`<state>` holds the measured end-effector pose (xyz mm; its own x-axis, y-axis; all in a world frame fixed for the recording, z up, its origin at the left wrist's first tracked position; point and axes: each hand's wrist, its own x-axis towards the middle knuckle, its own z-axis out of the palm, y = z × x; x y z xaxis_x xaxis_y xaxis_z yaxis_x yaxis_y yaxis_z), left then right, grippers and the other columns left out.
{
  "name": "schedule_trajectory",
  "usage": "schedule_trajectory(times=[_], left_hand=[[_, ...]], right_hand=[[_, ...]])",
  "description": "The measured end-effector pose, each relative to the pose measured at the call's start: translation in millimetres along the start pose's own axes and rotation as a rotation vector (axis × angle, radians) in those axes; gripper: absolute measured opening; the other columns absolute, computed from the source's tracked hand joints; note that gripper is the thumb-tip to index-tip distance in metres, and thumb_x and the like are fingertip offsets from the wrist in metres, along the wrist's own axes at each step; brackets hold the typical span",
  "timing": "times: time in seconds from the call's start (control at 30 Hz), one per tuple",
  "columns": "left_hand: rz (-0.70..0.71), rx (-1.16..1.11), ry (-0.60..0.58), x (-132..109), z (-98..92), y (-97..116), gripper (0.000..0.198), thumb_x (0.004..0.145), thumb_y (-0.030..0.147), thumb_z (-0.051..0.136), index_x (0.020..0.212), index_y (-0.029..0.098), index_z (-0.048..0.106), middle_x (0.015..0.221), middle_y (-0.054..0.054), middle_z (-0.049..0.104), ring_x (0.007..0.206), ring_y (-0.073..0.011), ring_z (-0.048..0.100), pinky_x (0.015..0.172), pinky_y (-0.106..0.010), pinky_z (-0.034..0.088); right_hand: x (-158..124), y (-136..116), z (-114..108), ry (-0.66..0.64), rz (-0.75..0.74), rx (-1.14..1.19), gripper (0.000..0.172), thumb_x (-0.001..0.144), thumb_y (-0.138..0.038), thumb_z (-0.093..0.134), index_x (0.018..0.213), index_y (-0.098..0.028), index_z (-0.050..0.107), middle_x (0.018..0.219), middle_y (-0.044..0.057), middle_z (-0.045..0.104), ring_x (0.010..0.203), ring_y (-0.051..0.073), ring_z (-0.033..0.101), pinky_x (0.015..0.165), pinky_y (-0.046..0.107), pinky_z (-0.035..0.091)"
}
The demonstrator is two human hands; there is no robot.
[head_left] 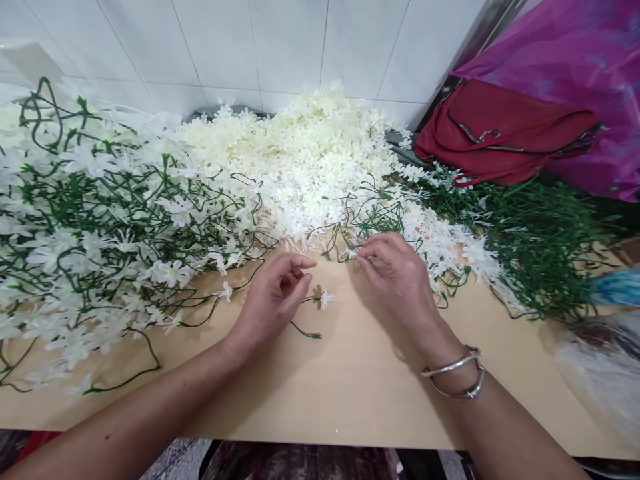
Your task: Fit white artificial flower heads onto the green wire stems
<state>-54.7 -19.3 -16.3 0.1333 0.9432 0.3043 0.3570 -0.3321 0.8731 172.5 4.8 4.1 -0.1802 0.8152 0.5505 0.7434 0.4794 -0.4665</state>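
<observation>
My left hand (280, 293) is curled above the table, with a gap between thumb and forefinger. A green artificial flower stem (306, 332) comes out from under it, and a branch beside the thumb ends in white stamens (326, 298). The grip on this stem is partly hidden by the hand. My right hand (400, 280) pinches a small white flower piece (353, 254) between thumb and fingertips, close to loose green stems (377, 217). Behind both hands lies a heap of loose white petals (320, 153).
Assembled white flowers on green stems (115, 220) are piled at left. A bundle of green stems (545, 247) lies at right, below a red bag (505, 130) and a purple bag (600, 80). A clear plastic bag (605, 367) rests on the table (340, 393). Tiled wall (290, 47) stands behind.
</observation>
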Motion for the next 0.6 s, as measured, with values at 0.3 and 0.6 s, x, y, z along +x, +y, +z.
schedule_trajectory(times=[0.3, 0.6], left_hand=[[-0.058, -0.133, 0.037, 2.5, -0.1, 2.0, 0.017, 0.100, 0.030, 0.063, 0.114, 0.022, 0.069, 0.105, -0.007, 0.071, 0.090, -0.0178, 0.066, 0.081, -0.031, 0.055], [0.040, -0.119, -0.010, 0.0, 0.8, 5.9, 0.023, 0.101, 0.028, 0.062, 0.123, 0.024, 0.067, 0.115, -0.009, 0.072, 0.089, -0.0161, 0.068, 0.083, -0.032, 0.056]], right_hand=[[2.6, 4.0, -11.4, 0.155, 0.043, -0.118, 0.014, 0.097, -0.016, 0.059, 0.089, -0.025, 0.067, 0.097, 0.007, 0.077, 0.096, 0.028, 0.070, 0.092, 0.046, 0.049], [-4.3, -24.9, 0.8, 0.036, 0.083, 0.445, 0.009, 0.097, -0.019, 0.065, 0.094, -0.025, 0.071, 0.096, 0.004, 0.077, 0.092, 0.022, 0.072, 0.086, 0.039, 0.056]])
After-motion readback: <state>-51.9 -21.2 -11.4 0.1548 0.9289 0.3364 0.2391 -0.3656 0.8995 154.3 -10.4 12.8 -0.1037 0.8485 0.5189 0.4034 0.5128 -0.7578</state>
